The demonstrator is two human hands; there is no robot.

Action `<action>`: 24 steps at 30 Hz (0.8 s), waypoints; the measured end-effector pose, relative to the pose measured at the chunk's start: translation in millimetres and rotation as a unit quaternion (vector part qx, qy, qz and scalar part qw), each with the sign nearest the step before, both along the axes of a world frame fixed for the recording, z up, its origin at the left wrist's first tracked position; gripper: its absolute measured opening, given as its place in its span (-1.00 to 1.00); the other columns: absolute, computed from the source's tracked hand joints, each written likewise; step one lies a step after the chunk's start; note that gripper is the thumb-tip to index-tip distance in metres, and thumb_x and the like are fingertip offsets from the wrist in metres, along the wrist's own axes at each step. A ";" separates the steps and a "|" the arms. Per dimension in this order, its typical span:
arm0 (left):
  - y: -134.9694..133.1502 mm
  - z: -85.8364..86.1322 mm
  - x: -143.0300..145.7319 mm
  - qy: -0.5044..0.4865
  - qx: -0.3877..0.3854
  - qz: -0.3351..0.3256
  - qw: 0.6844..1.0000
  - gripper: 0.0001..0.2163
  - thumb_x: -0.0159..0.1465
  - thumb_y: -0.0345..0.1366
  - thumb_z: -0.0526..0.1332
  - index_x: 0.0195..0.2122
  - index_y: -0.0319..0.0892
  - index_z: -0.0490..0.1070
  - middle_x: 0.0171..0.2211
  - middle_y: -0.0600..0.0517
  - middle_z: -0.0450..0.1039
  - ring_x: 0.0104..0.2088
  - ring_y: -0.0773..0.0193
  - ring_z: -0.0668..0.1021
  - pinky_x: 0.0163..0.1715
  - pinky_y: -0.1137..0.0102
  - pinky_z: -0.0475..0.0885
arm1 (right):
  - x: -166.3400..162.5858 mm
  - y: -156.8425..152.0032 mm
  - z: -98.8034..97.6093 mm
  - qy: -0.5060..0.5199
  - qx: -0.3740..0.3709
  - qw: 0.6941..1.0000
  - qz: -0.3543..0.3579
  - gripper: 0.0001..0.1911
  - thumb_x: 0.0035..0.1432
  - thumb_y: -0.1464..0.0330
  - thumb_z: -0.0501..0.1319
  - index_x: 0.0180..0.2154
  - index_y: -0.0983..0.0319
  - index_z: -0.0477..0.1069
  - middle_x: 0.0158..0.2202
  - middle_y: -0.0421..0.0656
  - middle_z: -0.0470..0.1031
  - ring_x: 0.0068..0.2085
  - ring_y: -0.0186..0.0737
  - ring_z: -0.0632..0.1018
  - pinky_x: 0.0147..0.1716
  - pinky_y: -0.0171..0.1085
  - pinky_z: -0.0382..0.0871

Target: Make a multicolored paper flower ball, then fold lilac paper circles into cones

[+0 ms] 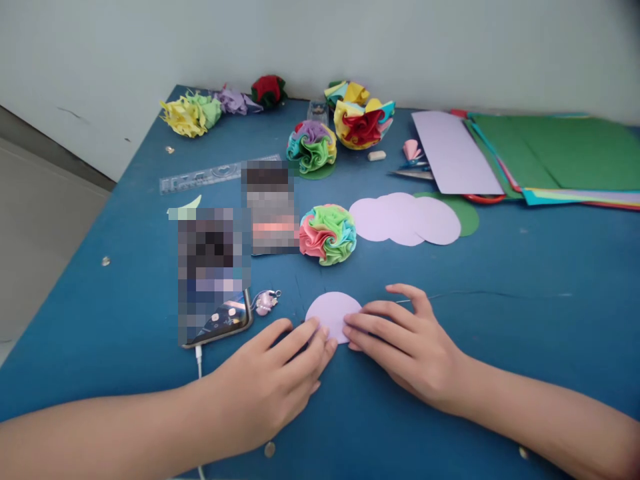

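Observation:
A lilac paper circle [333,313] is between my two hands, low over the blue table. My left hand [285,370] holds its lower left edge with the fingers bent and close together. At the lower right edge, my right hand [407,337] grips the paper between thumb and fingers, its index finger raised off. Just behind stands a ball of swirled green, pink and blue paper [329,235]. Several overlapping lilac circles [405,219] lie to its right, partly over a green circle [469,217]. A needle [404,301] with dark thread is beyond my right hand.
Left of centre are a charging phone [220,320], a second blurred-out phone [273,207], a pendant [266,303] and a clear ruler [215,175]. Scissors [415,175], an eraser [377,155], coloured sheets [570,150] and paper flowers [365,123] lie toward the wall.

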State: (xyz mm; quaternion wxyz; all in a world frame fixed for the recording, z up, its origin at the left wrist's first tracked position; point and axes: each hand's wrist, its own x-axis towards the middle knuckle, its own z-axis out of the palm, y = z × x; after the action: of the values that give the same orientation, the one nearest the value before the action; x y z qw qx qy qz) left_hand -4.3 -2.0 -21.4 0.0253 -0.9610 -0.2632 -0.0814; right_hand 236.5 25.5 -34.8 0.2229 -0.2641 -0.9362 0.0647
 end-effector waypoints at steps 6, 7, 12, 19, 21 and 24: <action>-2.1 0.7 -0.3 -0.009 -0.003 0.000 1.000 -0.67 0.29 -0.33 0.05 0.07 -0.28 0.27 -0.01 -0.02 0.39 0.02 0.11 0.36 -0.10 0.24 0.26 | -0.4 0.6 0.1 0.004 0.000 1.000 0.002 -0.79 0.14 0.50 0.16 -0.15 0.26 0.40 -0.13 -0.17 0.51 -0.14 -0.22 0.45 0.00 0.04 0.12; -2.8 0.7 -0.7 -0.010 -0.002 0.001 1.000 -0.66 0.28 -0.33 0.06 0.07 -0.29 0.27 0.00 -0.03 0.39 0.03 0.08 0.36 -0.09 0.23 0.26 | -0.3 0.6 0.1 0.004 0.000 1.000 0.002 -0.80 0.15 0.50 0.16 -0.15 0.26 0.40 -0.13 -0.17 0.51 -0.14 -0.22 0.45 0.00 0.04 0.12; -5.1 -2.5 -1.4 -0.014 0.000 0.000 1.000 -0.67 0.26 -0.36 0.08 0.05 -0.31 0.30 0.02 -0.08 0.37 0.06 0.02 0.34 -0.08 0.18 0.27 | -0.7 0.3 -0.4 0.004 0.000 1.000 0.006 -0.80 0.18 0.51 0.11 -0.15 0.27 0.40 -0.12 -0.17 0.51 -0.14 -0.21 0.44 -0.02 0.05 0.12; -6.9 -5.9 -2.6 -0.036 0.018 -0.012 0.999 -0.73 0.24 -0.40 0.11 -0.03 -0.33 0.36 -0.01 -0.11 0.38 0.04 0.02 0.35 -0.09 0.20 0.27 | -0.9 3.5 -1.3 0.004 -0.003 1.000 -0.001 -0.80 0.12 0.48 0.20 -0.16 0.22 0.41 -0.14 -0.24 0.51 -0.16 -0.25 0.44 -0.04 0.00 0.16; -7.5 -5.5 -4.4 -0.041 0.020 -0.016 0.999 -0.73 0.24 -0.42 0.11 -0.05 -0.35 0.37 -0.01 -0.12 0.38 0.04 0.01 0.35 -0.10 0.21 0.28 | -0.6 3.9 -1.0 -0.007 0.004 1.000 0.001 -0.80 0.12 0.47 0.20 -0.17 0.22 0.41 -0.14 -0.25 0.52 -0.17 -0.26 0.45 -0.04 0.00 0.17; -7.3 -5.4 -6.1 -0.037 0.013 -0.026 0.999 -0.74 0.24 -0.46 0.07 -0.06 -0.38 0.37 -0.02 -0.14 0.38 0.03 0.01 0.36 -0.10 0.20 0.29 | -0.8 3.1 -0.2 -0.028 0.039 0.999 0.004 -0.82 0.12 0.44 0.21 -0.18 0.21 0.42 -0.12 -0.23 0.51 -0.13 -0.23 0.45 -0.01 0.02 0.15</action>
State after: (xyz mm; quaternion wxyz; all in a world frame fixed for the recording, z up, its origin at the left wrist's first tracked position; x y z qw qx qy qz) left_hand -10.3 -9.3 -26.8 0.0258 -0.9634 -0.2381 -0.1204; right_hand 235.7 28.6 -35.0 0.2065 -0.2530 -0.9449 0.0213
